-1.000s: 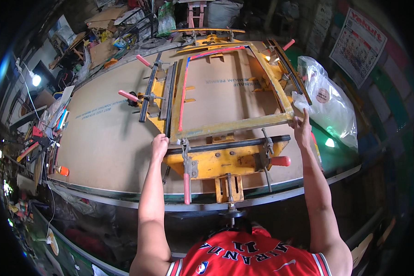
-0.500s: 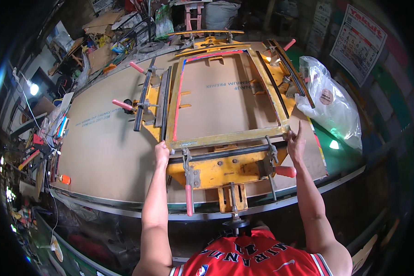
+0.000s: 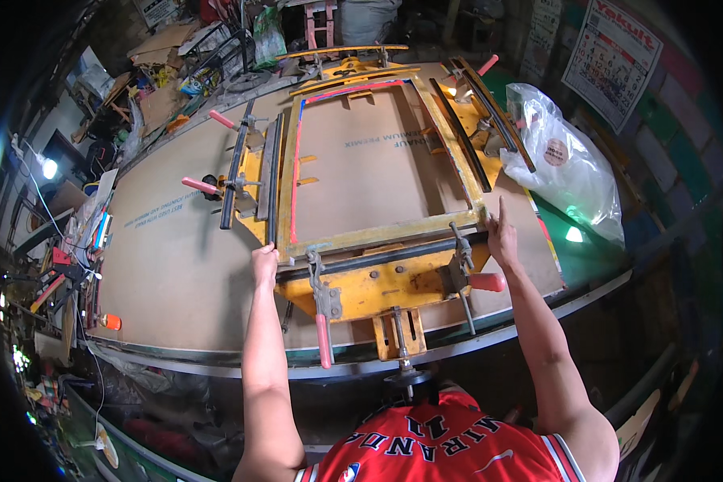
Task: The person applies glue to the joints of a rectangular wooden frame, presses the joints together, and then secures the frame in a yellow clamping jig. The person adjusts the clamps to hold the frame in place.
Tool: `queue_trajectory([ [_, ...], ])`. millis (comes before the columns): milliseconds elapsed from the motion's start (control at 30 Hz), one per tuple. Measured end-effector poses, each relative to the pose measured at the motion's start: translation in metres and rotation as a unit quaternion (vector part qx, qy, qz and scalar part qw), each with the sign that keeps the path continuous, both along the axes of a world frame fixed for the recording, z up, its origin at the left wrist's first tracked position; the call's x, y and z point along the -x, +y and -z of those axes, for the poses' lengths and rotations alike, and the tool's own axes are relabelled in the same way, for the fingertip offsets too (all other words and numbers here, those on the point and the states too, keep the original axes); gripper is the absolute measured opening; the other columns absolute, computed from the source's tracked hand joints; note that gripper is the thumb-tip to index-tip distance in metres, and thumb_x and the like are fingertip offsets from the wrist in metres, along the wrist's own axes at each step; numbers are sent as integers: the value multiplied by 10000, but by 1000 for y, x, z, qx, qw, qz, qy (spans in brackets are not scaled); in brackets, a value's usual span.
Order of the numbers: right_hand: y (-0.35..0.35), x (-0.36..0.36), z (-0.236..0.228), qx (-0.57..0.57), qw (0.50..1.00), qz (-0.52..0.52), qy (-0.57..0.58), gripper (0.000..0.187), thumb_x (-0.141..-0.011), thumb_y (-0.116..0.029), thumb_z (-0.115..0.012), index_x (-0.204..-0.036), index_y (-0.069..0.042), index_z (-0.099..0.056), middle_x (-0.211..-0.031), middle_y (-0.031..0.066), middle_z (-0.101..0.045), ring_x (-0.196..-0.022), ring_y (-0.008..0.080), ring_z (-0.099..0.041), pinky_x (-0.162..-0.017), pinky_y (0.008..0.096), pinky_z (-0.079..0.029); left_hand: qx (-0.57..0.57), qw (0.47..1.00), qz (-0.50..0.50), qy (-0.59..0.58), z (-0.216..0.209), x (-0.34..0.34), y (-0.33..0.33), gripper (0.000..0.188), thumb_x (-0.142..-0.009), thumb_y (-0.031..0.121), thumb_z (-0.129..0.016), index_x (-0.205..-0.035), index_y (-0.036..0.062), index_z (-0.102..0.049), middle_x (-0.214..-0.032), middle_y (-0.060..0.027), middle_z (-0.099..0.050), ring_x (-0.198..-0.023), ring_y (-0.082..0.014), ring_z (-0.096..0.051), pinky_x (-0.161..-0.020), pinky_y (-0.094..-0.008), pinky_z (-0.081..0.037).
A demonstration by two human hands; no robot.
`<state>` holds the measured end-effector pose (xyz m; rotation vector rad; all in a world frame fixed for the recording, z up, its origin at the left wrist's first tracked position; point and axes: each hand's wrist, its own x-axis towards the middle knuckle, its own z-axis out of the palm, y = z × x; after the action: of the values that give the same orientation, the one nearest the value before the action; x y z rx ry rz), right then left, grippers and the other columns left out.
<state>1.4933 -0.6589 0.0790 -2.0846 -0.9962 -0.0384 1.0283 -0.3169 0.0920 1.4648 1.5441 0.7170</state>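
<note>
A rectangular screen frame [image 3: 377, 234], yellowish with red and blue along its inner edges, lies inside a yellow metal clamping jig [image 3: 369, 283]. My left hand [image 3: 265, 262] is closed at the frame's near left corner, beside the end of a black bar [image 3: 274, 193]. At the near right corner, my right hand [image 3: 502, 239] has its thumb against the frame and its index finger stretched forward; its other fingers are curled and partly hidden. Between the hands, toggle clamps with pink handles [image 3: 324, 341] are mounted on the jig's near side.
Brown printed board [image 3: 169, 265] covers the table beneath the jig. A clear plastic bag [image 3: 574, 173] lies at the right, and a small orange object [image 3: 111, 321] sits at the near left. Tools and clutter crowd the far left; a calendar [image 3: 613, 60] hangs at the right.
The whole view has shifted slightly, so the jig, frame and table appear a little further left and up. Both hands stay at the same frame corners.
</note>
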Motion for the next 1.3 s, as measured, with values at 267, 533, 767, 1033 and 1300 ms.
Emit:
queue_trajectory([
  [267,6,-2,2,-46,995,-84,-25,839,-951,-69,-599,-1611,-139,-87,-841,221,-695,-730,406,-687,-660,498,-524,-151,986,-36,-53,32,18,13,265,-942,128,-519,-979,-28,-730,-898,-159,-746,-834,-248,-679,-781,-409,-500],
  [533,-5,-7,-5,24,997,-66,40,795,-996,-152,-586,-1596,-96,-67,-986,256,-711,-839,443,-697,-750,503,-542,-182,963,-3,198,-55,12,-9,277,-961,232,-574,-1052,5,-705,-1006,-233,-722,-997,-394,-689,-867,-444,-520],
  [767,-28,-19,-2,-66,997,-11,37,683,-990,-205,-606,-1550,-88,-235,-1053,218,-730,-894,398,-710,-818,486,-540,-274,944,152,106,-135,-73,-38,264,-951,245,-630,-1048,13,-709,-1001,-211,-725,-960,-329,-710,-843,-415,-529],
  [1033,-63,-76,-30,1,999,20,25,226,-880,-157,-678,-1078,-49,-694,-1087,183,-704,-1003,345,-679,-878,418,-533,-214,905,341,140,-167,-204,-100,346,-981,296,-637,-1145,-4,-687,-1038,-164,-738,-980,-247,-703,-881,-367,-524],
  [1300,-43,-185,-32,260,932,-138,-212,249,-869,-253,-701,-1018,-54,-724,-1420,116,-518,-1085,332,-660,-903,454,-543,-173,803,548,157,-179,-322,-130,378,-1001,343,-598,-1182,22,-682,-1114,-207,-713,-1057,-358,-676,-926,-430,-523],
])
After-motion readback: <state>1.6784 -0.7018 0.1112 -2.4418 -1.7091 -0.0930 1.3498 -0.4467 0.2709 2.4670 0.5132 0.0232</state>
